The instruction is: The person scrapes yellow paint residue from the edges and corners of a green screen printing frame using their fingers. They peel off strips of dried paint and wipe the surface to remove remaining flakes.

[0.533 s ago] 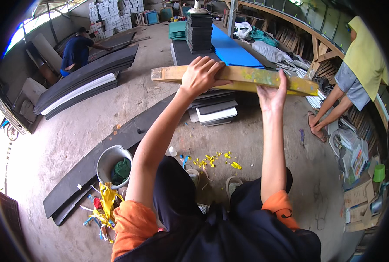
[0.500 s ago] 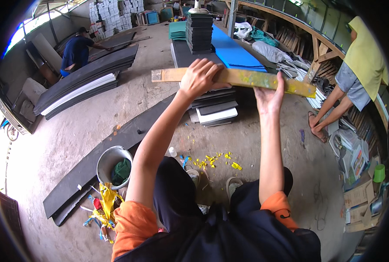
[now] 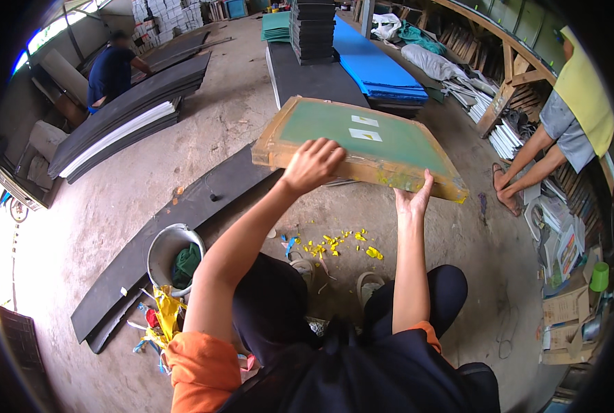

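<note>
A screen-printing frame [image 3: 289,155] with wooden sides and a green mesh face is held up in front of me, tilted so its upper face shows. Two small pale patches with design marks sit on the mesh. My left hand [image 3: 314,165] is closed round the near wooden side, left of the middle. From below, my right hand [image 3: 413,198] grips the same side near its right end, thumb up against the wood. Yellow and brown stains cover that edge. Some of the fingers of my right hand are hidden under the frame.
Yellow scraps [image 3: 331,242] lie on the floor before my feet. At left stands a grey bucket [image 3: 161,255] with green cloth, beside a long black sheet [image 3: 141,241]. Black and blue sheets [image 3: 372,62] are stacked ahead. One person [image 3: 110,76] bends at far left; another [image 3: 575,117] stands at right.
The frame has tipped from edge-on to showing its green face and come slightly lower. Both hands keep hold of it and have moved down a little.
</note>
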Motion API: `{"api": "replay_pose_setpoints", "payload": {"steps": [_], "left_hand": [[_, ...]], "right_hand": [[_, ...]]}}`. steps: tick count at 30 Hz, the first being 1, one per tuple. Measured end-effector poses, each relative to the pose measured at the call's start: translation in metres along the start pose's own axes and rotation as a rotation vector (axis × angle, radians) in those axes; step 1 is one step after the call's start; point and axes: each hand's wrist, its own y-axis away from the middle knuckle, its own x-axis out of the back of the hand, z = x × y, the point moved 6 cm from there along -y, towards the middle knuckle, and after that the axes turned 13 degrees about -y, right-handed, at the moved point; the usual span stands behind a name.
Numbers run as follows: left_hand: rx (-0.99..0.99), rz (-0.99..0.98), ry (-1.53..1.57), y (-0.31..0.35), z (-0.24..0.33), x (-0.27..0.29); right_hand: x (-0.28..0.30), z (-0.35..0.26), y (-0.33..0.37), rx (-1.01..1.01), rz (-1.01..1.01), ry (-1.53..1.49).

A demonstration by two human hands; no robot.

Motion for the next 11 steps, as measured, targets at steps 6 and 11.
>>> {"api": "replay_pose_setpoints", "payload": {"steps": [6,11], "left_hand": [[0.009,0.001,-0.031,0.032,-0.010,-0.005],[0.053,0.066,0.024,0.016,-0.017,0.005]], "right_hand": [[-0.007,0.003,0.001,-0.001,-0.094,0.064],[-0.054,-0.011,-0.015,-0.033,-0.165,0.107]]}}
